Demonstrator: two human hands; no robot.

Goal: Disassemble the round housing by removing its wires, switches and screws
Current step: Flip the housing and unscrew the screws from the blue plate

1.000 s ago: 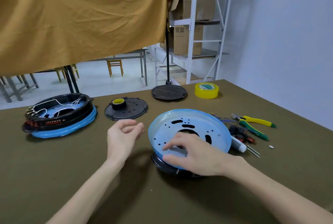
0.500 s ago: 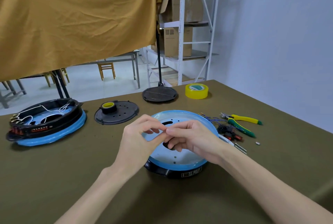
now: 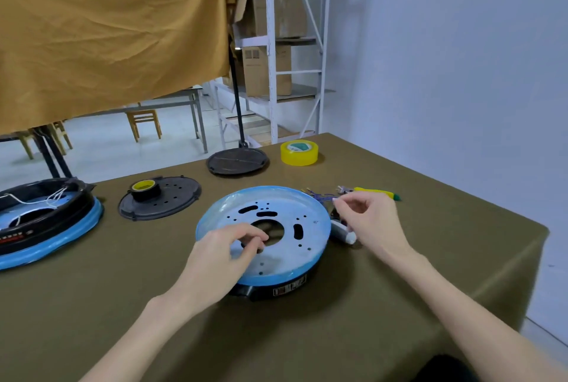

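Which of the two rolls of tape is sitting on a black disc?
The small dark roll with the yellow core, on the perforated black disc. The larger yellow roll sits directly on the table.

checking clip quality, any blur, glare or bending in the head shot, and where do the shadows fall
Head view: even, soft light; faint shadows lie on the table under the left hand and the housing. No hard glare, only a dull sheen on the housing's blue film. Both hands look slightly soft, the right hand most at its fingertips. The wide lens tilts the shelf posts and stretches the forearms at the bottom edge.
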